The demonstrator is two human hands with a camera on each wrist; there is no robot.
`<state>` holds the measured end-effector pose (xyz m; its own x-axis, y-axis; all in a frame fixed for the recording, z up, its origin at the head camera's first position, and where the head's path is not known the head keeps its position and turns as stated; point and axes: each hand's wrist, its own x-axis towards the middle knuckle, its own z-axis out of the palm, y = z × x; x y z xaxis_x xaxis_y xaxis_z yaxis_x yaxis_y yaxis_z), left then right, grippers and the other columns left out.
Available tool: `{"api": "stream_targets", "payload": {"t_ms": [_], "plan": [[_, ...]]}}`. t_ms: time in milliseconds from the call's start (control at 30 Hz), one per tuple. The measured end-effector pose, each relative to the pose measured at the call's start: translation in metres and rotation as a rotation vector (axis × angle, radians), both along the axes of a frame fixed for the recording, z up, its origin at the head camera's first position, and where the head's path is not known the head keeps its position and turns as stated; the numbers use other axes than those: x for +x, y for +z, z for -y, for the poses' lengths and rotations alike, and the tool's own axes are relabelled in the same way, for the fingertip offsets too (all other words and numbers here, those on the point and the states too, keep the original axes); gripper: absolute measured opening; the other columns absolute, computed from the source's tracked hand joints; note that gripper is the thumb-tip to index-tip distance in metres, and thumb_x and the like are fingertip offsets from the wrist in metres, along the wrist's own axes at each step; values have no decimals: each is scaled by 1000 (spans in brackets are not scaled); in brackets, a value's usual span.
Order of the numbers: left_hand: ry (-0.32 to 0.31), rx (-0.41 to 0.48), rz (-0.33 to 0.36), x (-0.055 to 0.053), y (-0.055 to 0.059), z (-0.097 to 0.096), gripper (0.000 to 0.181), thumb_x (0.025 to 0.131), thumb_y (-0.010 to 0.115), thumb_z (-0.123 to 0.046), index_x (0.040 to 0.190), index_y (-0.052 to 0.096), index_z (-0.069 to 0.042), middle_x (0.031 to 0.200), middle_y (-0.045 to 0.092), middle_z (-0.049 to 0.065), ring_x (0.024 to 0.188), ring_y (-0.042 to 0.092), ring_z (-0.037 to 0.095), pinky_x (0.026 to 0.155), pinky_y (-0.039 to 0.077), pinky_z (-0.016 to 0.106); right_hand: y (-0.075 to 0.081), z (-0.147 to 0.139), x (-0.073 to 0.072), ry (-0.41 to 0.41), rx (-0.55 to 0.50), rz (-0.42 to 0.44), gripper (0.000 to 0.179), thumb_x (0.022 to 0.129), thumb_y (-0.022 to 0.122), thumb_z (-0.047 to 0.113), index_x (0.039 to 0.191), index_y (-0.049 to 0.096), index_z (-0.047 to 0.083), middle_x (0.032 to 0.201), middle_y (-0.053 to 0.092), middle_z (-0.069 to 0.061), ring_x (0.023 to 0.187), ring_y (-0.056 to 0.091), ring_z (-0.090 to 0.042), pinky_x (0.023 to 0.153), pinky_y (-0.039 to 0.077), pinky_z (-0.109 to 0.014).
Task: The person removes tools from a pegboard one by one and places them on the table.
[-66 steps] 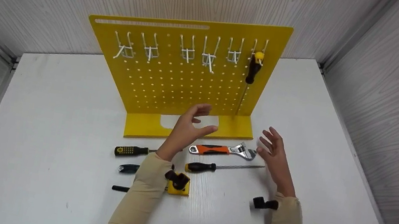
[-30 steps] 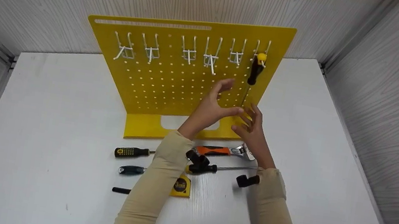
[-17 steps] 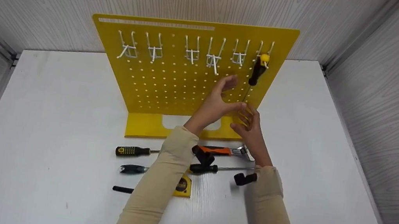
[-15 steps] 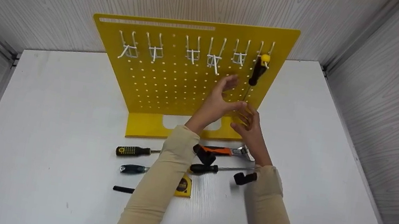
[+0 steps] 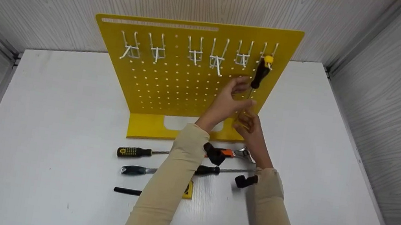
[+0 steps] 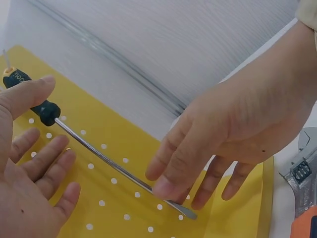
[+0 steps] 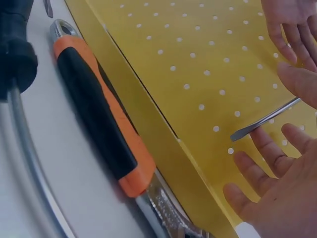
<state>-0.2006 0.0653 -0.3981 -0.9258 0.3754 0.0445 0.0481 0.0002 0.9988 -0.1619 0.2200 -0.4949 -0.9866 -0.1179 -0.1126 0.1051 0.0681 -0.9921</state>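
Note:
A slotted screwdriver with a black handle and yellow end (image 5: pixel 261 72) hangs from the rightmost hook of the yellow pegboard (image 5: pixel 165 79), blade down. My left hand (image 5: pixel 226 101) is beside it, thumb and fingers spread around the lower handle and upper shaft without gripping. In the left wrist view, the left thumb passes in front of the screwdriver handle (image 6: pixel 48 113); contact is unclear. My right hand (image 5: pixel 253 132) is lower, by the blade end. There, in the right wrist view, a fingertip meets the blade (image 7: pixel 242 133) while the thumb stays apart.
On the white table (image 5: pixel 49 137) in front lie an orange-handled adjustable wrench (image 7: pixel 94 104), a second screwdriver (image 5: pixel 208 170), another with a yellow-dotted handle (image 5: pixel 134 152), a dark-green-handled tool (image 5: pixel 133 170), a black rod-like end (image 5: pixel 127 191) and a yellow tape measure (image 5: pixel 187 192). Several bare hooks (image 5: pixel 195 56) line the board.
Both hands have come from over the table to the hanging screwdriver. In the last half second the left hand has shifted right, closer to its handle. The screwdriver still hangs on its hook.

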Motion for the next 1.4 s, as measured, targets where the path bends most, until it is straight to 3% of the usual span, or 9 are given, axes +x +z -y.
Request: {"api": "stream_targets", "payload": {"t_ms": [367,567,733,1000,1400], "plan": [[28,-52,-12,3,10,-4,63,89,69,-24,143,39,-14,140,48,7,131,46,18,107,42,29,1,3,17,37,33,14,55,96,60,20,142,35,6,135,45,-22,119,51,-26,96,47,-29],[51,-19,-43,3,21,-8,59,90,68,-20,141,41,-10,135,51,9,125,49,19,101,44,22,4,5,26,41,58,19,54,94,63,19,141,38,9,127,49,-13,115,53,-24,93,47,-23],[78,-12,-55,2,31,-11,54,91,66,-17,139,44,-9,129,55,9,120,53,17,99,45,20,8,7,34,35,62,19,55,92,64,12,140,39,7,126,49,-13,111,53,-22,91,47,-18],[94,11,-17,-2,37,-15,48,92,65,-16,137,48,-10,122,59,10,109,57,17,89,50,21,9,8,45,44,4,-49,55,91,65,6,139,40,-4,127,47,-25,100,58,-14,84,49,-20],[121,9,-18,0,39,-18,46,89,67,-9,133,52,-9,118,62,12,105,60,19,87,51,23,10,8,52,-9,29,-96,42,89,64,-1,129,51,-4,113,55,-24,89,62,-11,78,51,-20]]}}
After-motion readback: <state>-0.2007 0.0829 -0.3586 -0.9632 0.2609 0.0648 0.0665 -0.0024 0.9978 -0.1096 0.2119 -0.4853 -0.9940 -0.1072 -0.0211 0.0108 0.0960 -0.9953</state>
